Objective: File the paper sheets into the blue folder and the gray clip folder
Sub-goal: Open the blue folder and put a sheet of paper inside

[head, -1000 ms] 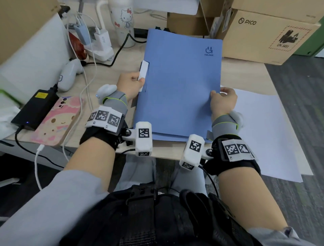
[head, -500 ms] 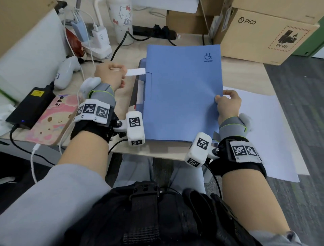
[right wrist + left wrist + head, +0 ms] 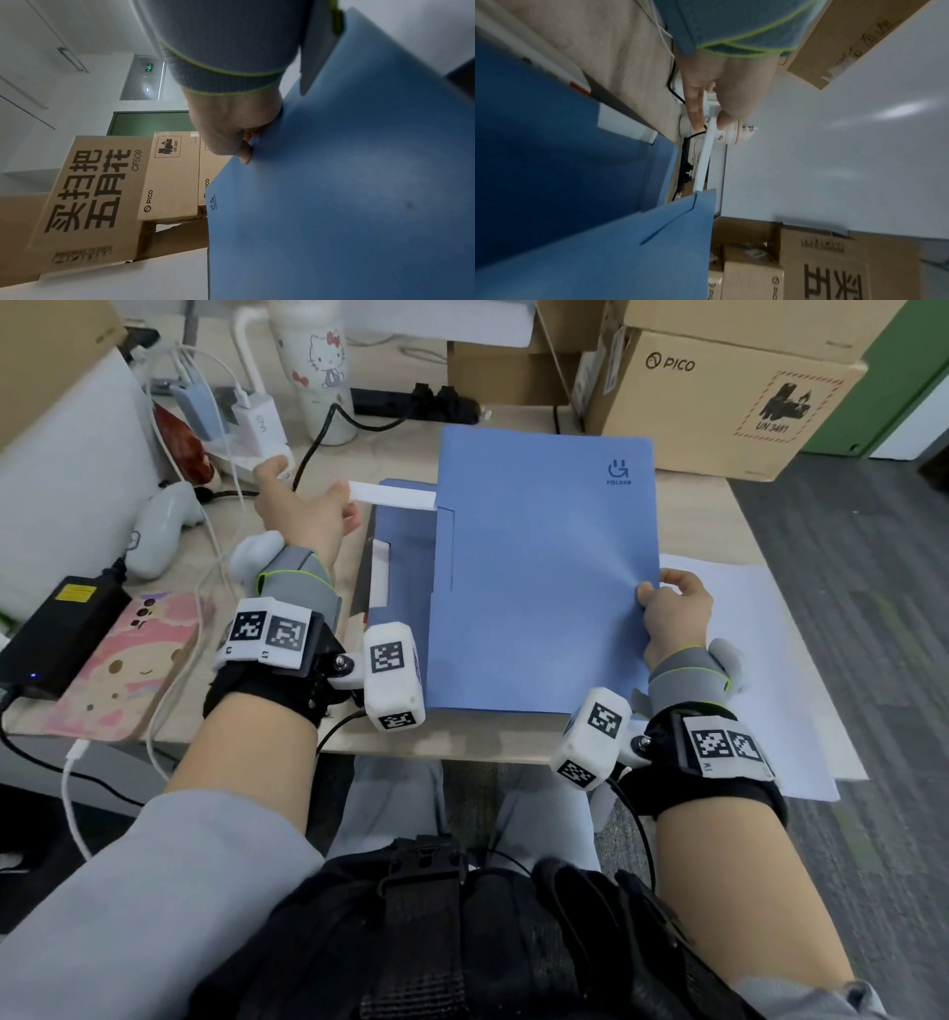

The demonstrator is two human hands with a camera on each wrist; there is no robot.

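The blue folder (image 3: 544,577) lies on the desk with its logo at the far right corner. My right hand (image 3: 672,613) grips the cover's right edge, thumb on top (image 3: 244,146). My left hand (image 3: 303,510) pinches the end of a white strip (image 3: 393,495) that runs from the folder's upper left edge; the left wrist view shows the strip (image 3: 706,154) between thumb and fingers. Under the raised cover a second blue layer (image 3: 405,557) shows. A gray edge (image 3: 362,572), perhaps the gray clip folder, lies beneath it. A white paper sheet (image 3: 760,660) lies right of the folder.
Cardboard boxes (image 3: 719,403) stand at the back right. A Hello Kitty tumbler (image 3: 321,367), chargers and cables (image 3: 246,423) crowd the back left. A white controller (image 3: 159,526), a black power brick (image 3: 61,629) and a pink-cased phone (image 3: 123,670) lie at the left.
The left hand moved left and away from the folder, drawing the white strip out sideways. The folder shifted nearer to me with the right hand still on its right edge.
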